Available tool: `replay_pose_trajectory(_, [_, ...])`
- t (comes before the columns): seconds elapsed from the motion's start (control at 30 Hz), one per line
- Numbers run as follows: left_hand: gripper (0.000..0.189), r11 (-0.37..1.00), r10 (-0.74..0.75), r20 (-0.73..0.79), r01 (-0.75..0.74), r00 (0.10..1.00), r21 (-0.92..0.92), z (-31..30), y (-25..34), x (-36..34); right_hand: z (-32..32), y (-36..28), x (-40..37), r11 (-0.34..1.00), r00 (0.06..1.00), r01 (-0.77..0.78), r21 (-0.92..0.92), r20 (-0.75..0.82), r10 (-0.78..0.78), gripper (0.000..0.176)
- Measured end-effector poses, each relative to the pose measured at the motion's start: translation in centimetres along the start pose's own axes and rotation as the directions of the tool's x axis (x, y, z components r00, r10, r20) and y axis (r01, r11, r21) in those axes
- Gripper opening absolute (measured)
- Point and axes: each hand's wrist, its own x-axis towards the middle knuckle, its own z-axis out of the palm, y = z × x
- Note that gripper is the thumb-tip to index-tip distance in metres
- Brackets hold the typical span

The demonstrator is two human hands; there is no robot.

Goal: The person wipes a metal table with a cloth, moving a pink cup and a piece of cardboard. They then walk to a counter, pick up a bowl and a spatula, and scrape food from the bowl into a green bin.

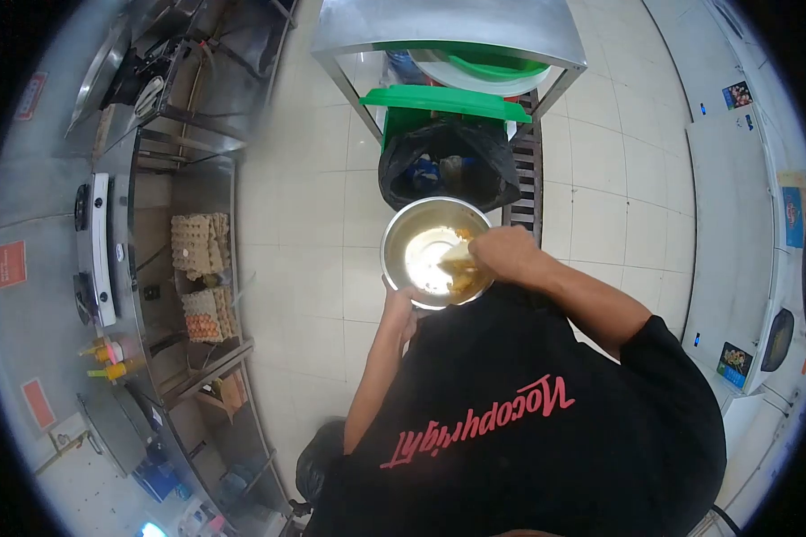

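Observation:
A round steel bowl (396,234) is held in front of my body, with yellow-orange residue (464,280) on its inner wall and bottom. My left hand (399,304) grips the bowl's near-left rim, thumb over the edge and fingers underneath. Over the right side of the bowl, my right hand (508,254) is closed on a pale scraper (458,254) that reaches down inside; its exact shape is partly covered by my fingers. Just beyond the bowl stands a bin lined with a black bag (501,174), its mouth open and some rubbish visible within.
The bin's green lid (448,103) is raised against a steel table (448,22) with basins on its lower shelf. On the left, a steel counter carries a gas stove (101,251), above egg trays (201,243). White cabinets (734,206) line the right. A floor drain grate (526,192) adjoins the bin.

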Motion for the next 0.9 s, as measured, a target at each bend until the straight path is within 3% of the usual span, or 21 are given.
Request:
replay_pose_trajectory(0.1, [0.084, 0.997, 0.001, 0.036, 0.002, 0.999, -0.077, 0.0, -0.6, 0.6, -4.7, -1.4, -1.8, 0.999, 0.998, -0.025, -0.026, 0.053, 0.026, 0.022])
replay_pose_trajectory(0.17, [0.083, 0.997, -0.003, -0.066, -0.002, 0.998, -0.072, 1.2, 0.2, 0.1, -4.4, -2.4, -2.0, 1.0, 0.994, 0.011, -0.025, 0.107, -0.008, 0.022])
replay_pose_trajectory(0.23, [0.082, 0.994, 0.036, -0.065, -0.043, 0.997, -0.104, 1.7, 0.3, 0.7, -2.2, -2.9, -1.3, 0.999, 0.984, 0.037, -0.023, 0.176, -0.032, 0.022])
replay_pose_trajectory(0.33, [0.084, 0.991, 0.061, -0.106, -0.073, 0.993, -0.108, 3.0, 1.5, 1.2, 1.5, -2.3, 0.4, 0.997, 0.997, -0.027, 0.07, 0.073, 0.022, 0.021])
replay_pose_trajectory(0.47, [0.085, 0.991, 0.021, -0.176, -0.044, 0.984, -0.13, 2.7, 2.6, 3.5, 3.1, -0.9, 2.2, 0.988, 0.992, -0.118, 0.095, 0.056, 0.113, 0.025])
replay_pose_trajectory(0.53, [0.082, 0.997, 0.036, -0.143, -0.046, 0.989, -0.068, 3.3, 4.0, 3.7, 4.0, 0.3, 3.9, 0.982, 0.991, -0.125, 0.139, 0.059, 0.118, 0.025])
replay_pose_trajectory(0.6, [0.079, 0.985, 0.055, -0.125, -0.033, 0.991, 0.168, 4.3, 5.2, 4.0, 5.6, 1.2, 6.2, 0.975, 0.989, -0.145, 0.169, 0.029, 0.142, 0.025])
replay_pose_trajectory(0.73, [0.075, 0.982, -0.073, -0.125, 0.094, 0.989, 0.165, 6.3, 6.4, 5.6, 7.4, 2.4, 10.6, 0.932, 0.966, -0.191, 0.308, -0.109, 0.234, 0.025])
replay_pose_trajectory(0.9, [0.067, 0.96, -0.037, -0.211, 0.093, 0.977, 0.263, 6.4, 5.7, 11.5, 4.2, 2.5, 11.7, 0.84, 0.944, -0.307, 0.448, 0.035, 0.327, 0.028])
